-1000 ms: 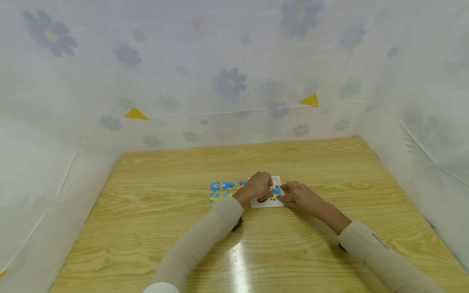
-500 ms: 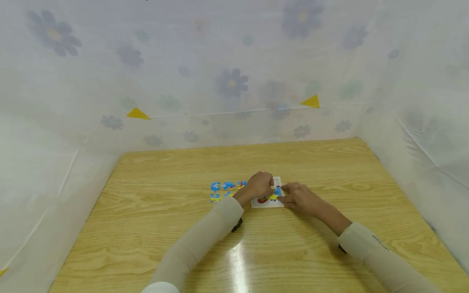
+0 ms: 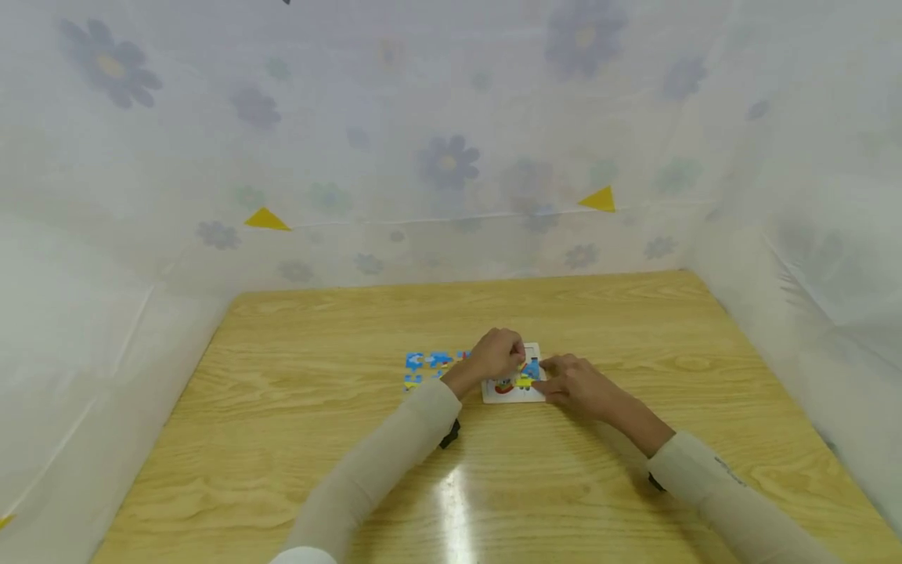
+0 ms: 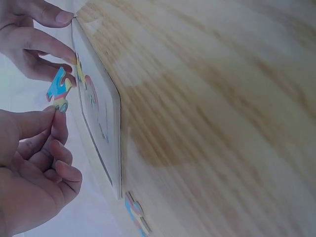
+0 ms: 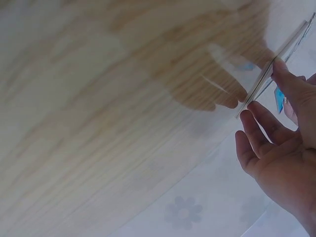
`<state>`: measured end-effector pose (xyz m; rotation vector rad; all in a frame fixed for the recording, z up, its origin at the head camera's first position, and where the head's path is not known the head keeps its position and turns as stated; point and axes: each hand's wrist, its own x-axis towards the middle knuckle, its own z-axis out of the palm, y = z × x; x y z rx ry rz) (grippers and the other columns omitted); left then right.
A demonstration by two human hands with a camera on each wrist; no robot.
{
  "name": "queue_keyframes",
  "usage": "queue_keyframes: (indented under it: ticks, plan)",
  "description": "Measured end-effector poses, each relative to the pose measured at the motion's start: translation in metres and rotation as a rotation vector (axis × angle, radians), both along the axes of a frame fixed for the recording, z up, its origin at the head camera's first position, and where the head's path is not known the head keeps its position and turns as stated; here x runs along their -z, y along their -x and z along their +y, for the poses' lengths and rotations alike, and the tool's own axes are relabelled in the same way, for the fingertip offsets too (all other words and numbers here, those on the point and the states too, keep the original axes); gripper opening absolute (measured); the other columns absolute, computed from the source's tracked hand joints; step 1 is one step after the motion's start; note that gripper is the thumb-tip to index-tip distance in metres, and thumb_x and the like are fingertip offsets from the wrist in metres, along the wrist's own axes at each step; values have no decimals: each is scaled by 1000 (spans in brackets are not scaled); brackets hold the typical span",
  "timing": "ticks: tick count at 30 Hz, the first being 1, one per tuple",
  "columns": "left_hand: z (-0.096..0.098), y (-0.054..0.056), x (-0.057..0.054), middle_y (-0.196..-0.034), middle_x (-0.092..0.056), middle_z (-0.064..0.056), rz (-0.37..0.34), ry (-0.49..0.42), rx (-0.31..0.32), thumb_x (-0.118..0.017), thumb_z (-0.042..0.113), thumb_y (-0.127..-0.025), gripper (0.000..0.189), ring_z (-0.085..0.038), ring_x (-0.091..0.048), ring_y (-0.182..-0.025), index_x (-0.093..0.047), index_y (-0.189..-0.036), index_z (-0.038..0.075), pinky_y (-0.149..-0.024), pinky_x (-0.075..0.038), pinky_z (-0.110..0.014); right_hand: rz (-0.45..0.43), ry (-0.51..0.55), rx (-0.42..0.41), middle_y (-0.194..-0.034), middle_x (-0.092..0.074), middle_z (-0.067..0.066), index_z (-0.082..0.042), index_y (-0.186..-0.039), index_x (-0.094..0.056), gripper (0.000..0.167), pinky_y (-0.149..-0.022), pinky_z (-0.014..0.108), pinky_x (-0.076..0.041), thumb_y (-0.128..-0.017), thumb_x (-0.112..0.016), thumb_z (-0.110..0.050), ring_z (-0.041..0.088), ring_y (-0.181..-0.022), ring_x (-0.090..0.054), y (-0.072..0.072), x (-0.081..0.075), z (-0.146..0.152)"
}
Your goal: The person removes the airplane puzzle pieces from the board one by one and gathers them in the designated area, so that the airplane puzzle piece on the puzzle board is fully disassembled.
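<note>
In the head view, a white rectangular puzzle board [image 3: 513, 396] lies just right of centre on the yellow-brown wood-grain surface [image 3: 296, 376], with loose blue-and-yellow jigsaw pieces [image 3: 414, 361] to its left. The left hand [image 3: 496, 354], above the board, pinches a blue, yellow and red jigsaw piece with a printed wheel [image 4: 60, 90] between thumb and fingertip, at left in the left wrist view. The right hand [image 3: 579, 384], thumb and fingers spread and extended, touches the board's right-hand edge.

Table [image 3: 282, 439] with tray [image 3: 514, 397], puzzle pieces [image 3: 414, 360]
</note>
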<state>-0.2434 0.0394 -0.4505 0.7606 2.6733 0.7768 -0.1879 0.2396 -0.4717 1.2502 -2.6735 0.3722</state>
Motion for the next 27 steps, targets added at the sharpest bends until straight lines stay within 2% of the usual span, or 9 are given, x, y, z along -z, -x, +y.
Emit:
queue_keyframes:
  ticks: [7, 16, 27]
  plan:
    - [-12, 2, 1, -86, -66, 2, -26, 7, 10, -60, 17, -93, 12, -8, -57, -71, -67, -85, 12, -64, -47, -19, -19, -21, 13, -114, -65, 22, -10, -104, -75, 27, -77, 47, -53, -77, -76, -13, 37, -102, -61, -2, -1, -2]
    - [-34, 2, -7, -86, -67, 0, -48, -20, 17, -62, 16, -92, 11, -10, -57, -74, -69, -85, 11, -69, -48, -22, 0, -60, 12, -113, -65, 22, -12, -103, -75, 27, -77, 50, -51, -76, -77, -15, 38, -102, -61, -2, -3, -1]
    - [-60, 7, -3, -85, -68, -2, -35, 14, 54, -64, 13, -90, 11, -9, -56, -73, -70, -82, 9, -71, -48, -22, -30, -82, 42, -119, -63, 22, -13, -109, -73, 30, -79, 50, -51, -79, -74, -15, 38, -106, -59, -3, -2, 0]
